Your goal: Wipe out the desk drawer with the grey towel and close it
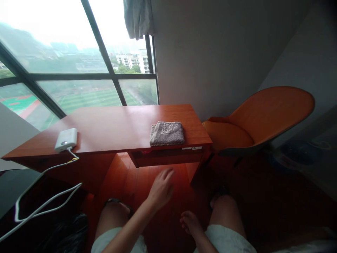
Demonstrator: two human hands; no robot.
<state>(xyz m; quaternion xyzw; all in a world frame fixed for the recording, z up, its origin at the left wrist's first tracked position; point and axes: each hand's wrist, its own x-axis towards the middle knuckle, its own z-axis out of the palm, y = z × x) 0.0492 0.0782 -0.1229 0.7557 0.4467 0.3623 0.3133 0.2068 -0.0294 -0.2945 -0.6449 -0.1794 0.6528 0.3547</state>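
My left hand [162, 188] hangs in the air over the floor, just below the desk's front edge. Its fingers reach forward, loosely apart, and nothing shows in them. Lower and to the right, my right hand [190, 222] is by my right knee with its fingers curled in; I see nothing in it. A folded grey-brown towel [168, 134] with a pale pattern lies at the desk's front edge, beyond my left hand and touched by neither hand.
The wooden desk [116, 123] has a shallow drawer [168, 160] below. On its left sits a white charger-like box [66, 138] with a white cable [47, 170] running down. An orange chair [273, 116] stands at right. A window [79, 59] is behind; a black plastic bag [68, 232] lies lower left.
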